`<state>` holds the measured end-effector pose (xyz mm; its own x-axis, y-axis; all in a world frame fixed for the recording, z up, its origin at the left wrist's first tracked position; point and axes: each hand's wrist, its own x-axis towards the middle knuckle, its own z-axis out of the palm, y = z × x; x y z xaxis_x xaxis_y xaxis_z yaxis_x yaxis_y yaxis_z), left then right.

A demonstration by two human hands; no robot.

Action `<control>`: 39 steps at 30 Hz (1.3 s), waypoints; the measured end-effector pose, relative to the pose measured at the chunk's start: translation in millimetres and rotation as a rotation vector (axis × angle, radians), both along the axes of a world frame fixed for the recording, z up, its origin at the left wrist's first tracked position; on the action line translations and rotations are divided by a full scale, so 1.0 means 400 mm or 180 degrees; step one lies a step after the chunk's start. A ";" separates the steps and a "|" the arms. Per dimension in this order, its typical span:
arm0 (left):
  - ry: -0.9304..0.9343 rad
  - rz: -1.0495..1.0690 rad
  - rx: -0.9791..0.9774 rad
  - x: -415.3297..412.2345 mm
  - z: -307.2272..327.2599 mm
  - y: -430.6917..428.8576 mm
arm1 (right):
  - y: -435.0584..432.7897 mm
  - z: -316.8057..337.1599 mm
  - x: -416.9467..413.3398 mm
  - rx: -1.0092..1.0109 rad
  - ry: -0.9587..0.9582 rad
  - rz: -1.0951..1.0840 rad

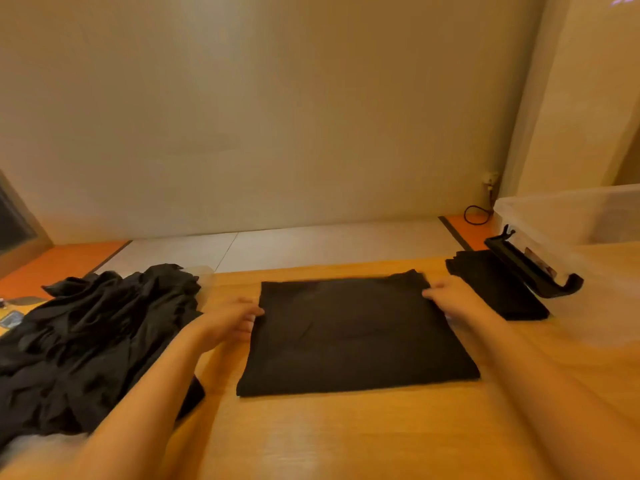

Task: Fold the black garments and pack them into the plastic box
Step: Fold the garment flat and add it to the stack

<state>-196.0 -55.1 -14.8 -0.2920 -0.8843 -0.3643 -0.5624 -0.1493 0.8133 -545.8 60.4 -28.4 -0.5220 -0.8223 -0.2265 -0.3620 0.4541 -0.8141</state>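
Head view: folded black garment (356,337) lay flat mid-worktop (346,438), long axis left-right, neck edge on far side. Fingers of left hand (232,322) curled on its left edge; right hand (450,297) pinched its far-right corner. At right, plastic box (568,216); at left, unfolded pile (93,341).

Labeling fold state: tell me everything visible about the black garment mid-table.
The garment is black soft cloth, folded into a flat, roughly square panel with faint wrinkles. It lies on the wooden table between a black heap and a smaller folded stack. The left hand pinches its left edge; the right hand is at its far right corner, grip blurred.
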 end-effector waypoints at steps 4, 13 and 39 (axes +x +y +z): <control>-0.0320 -0.0047 -0.0088 -0.036 -0.016 -0.013 | -0.051 -0.059 -0.025 0.0255 0.0633 -0.0134; -0.0896 0.0149 -0.0829 -0.064 -0.059 -0.034 | -0.055 -0.062 -0.017 0.0086 0.1269 -0.0244; -0.2039 -0.1469 -0.2016 -0.177 -0.111 0.115 | -0.047 -0.068 0.126 -0.0059 0.2544 0.1980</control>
<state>-267.0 -9.1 -59.1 -0.5684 -0.8193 -0.0754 -0.8145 0.5473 0.1923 -495.4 41.5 -55.5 0.0070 -0.9998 0.0175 -0.9720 -0.0109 -0.2347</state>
